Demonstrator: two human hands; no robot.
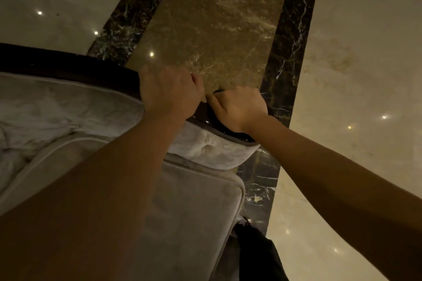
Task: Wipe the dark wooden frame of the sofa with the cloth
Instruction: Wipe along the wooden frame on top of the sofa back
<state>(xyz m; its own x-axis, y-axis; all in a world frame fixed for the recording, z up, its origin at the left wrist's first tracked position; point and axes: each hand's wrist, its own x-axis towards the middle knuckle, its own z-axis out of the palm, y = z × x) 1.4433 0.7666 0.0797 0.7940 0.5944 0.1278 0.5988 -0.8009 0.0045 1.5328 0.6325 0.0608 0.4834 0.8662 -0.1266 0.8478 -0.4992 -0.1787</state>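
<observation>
Bare forearms reach forward | dark wooden frame [68, 68] rims grey sofa [194, 201], rigid, glossy, likely slick | left hand [170, 92] curled over rail | right hand [238, 109] closed on curved end | cloth not visible | marble floor [354, 52] beyond

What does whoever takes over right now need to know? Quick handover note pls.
Left hand: curled over the dark wooden frame at the sofa's corner.
Right hand: closed on the glossy frame end beside it, something dark just showing at its fingertips.
Cloth: not clearly visible; possibly under a hand.
Done: cannot tell how much is wiped.
Left: the frame run toward the left, along the grey cushion.
</observation>
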